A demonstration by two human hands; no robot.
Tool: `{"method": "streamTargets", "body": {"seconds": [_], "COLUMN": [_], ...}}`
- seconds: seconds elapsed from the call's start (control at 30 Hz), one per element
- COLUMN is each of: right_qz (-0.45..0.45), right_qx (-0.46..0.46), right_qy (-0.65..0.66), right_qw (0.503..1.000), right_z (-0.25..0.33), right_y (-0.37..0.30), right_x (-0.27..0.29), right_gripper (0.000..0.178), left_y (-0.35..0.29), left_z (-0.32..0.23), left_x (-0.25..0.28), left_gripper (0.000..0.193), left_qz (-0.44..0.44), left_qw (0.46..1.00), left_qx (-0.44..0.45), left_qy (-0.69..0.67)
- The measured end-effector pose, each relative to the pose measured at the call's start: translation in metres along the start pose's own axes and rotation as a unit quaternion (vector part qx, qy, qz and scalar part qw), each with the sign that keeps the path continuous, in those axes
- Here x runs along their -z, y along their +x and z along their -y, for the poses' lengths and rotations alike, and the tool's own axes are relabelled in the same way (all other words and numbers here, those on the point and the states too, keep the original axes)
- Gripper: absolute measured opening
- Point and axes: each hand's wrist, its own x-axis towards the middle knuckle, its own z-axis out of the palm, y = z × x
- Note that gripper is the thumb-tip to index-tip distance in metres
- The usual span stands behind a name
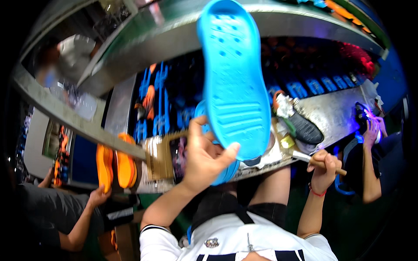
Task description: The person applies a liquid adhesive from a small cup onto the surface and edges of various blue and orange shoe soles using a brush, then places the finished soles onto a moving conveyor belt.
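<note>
The left hand (207,158) holds a blue sole (237,87) near its near end, thumb on its face; in view, its far end overlaps the edge of a metal ledge (305,25). The right hand (324,166) is closed round a wooden-handled brush (300,155), by the near edge of the bench (337,111). A gap separates sole and brush. A dark shoe (302,124) sits just far of the brush; a cardboard box (157,161) stands left of the left hand.
</note>
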Motion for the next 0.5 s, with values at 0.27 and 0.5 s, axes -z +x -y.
{"method": "streamTargets", "body": {"seconds": [0.27, 0.5], "right_qz": [0.016, 0.044], "right_qx": [-0.025, -0.156], "right_qy": [0.036, -0.133], "right_qw": [0.999, 0.978], "right_z": [0.019, -0.01], "right_y": [0.001, -0.011], "right_x": [-0.01, -0.001], "right_gripper": [0.033, 0.03], "left_y": [0.327, 0.096], "left_z": [-0.155, -0.024], "left_x": [0.062, 0.023], "left_gripper": [0.034, 0.063], "left_qz": [-0.07, 0.122], "left_qw": [0.991, 0.88], "left_qx": [-0.028, -0.097], "left_qy": [-0.114, 0.449]}}
